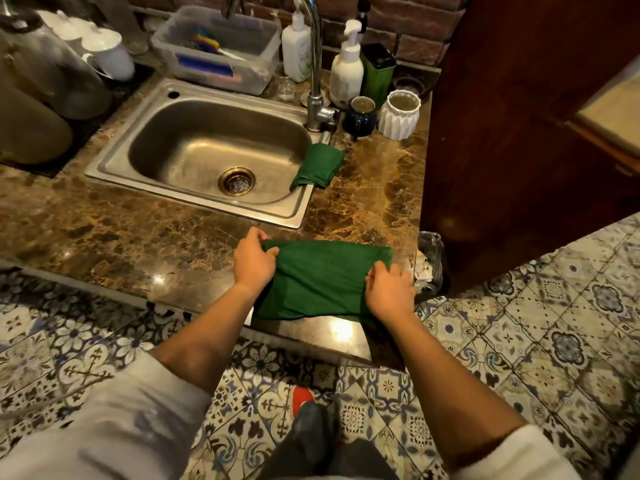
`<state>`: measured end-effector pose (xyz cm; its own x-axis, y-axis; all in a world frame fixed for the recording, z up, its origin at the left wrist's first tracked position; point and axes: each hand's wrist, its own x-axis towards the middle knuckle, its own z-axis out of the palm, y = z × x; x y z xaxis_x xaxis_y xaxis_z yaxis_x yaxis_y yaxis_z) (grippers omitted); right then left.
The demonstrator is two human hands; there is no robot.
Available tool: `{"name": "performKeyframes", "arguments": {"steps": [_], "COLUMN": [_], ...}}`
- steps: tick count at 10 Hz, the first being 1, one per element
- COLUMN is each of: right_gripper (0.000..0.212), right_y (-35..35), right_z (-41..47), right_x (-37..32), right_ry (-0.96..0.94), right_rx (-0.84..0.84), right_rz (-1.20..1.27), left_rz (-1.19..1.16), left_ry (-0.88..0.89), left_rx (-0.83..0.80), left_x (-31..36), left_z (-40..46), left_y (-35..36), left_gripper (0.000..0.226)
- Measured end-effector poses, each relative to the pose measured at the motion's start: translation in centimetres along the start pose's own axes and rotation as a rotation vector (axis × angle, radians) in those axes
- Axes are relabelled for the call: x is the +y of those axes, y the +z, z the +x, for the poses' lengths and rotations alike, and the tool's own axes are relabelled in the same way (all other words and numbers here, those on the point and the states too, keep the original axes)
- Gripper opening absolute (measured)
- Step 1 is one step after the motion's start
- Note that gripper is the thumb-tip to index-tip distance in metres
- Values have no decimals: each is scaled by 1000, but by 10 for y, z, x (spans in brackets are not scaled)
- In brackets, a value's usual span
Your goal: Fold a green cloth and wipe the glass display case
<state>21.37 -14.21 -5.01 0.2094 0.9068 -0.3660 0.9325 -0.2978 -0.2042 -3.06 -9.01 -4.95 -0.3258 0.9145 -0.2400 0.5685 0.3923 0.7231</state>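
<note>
A green cloth (320, 278) lies flat on the brown marble counter (138, 230) near its front edge, folded into a wide rectangle. My left hand (254, 261) pinches the cloth's far left corner. My right hand (389, 289) rests on the cloth's right edge with fingers curled over it. A second green cloth (317, 166), folded small, sits on the right rim of the steel sink (114, 157). No glass display case is in view.
A tall faucet (313, 64), two white pump bottles (346, 71), a green tin (377, 72), a dark mug (360, 116) and a white ribbed pot (400, 114) stand behind the sink. A clear plastic tub (216, 50) sits at the back. A dark wooden panel (519, 133) rises at right.
</note>
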Motion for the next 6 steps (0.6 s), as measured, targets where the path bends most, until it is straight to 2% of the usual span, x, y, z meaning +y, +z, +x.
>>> {"name": "performKeyframes", "arguments": {"steps": [1, 2, 3, 4, 5, 6], "right_gripper": [44, 67, 71, 72, 74, 75], "right_y": [4, 14, 22, 24, 21, -5], "right_z": [-5, -8, -13, -29, -35, -34], "right_x": [1, 2, 5, 7, 7, -2], "right_ry": [-63, -147, -189, -258, -270, -274], "right_rx": [66, -225, -257, -225, -276, -106], "right_rz": [29, -56, -112, -167, -176, -155], "left_rz": [-53, 200, 610, 886, 945, 842], "left_ry": [-139, -65, 456, 731, 674, 694], "left_rx": [-61, -139, 10, -465, -536, -296], "left_x": [-5, -4, -8, -24, -32, -2], "left_z": [7, -2, -26, -53, -66, -64], "left_y": [0, -2, 2, 16, 20, 3], "left_gripper": [59, 78, 69, 70, 72, 74]}}
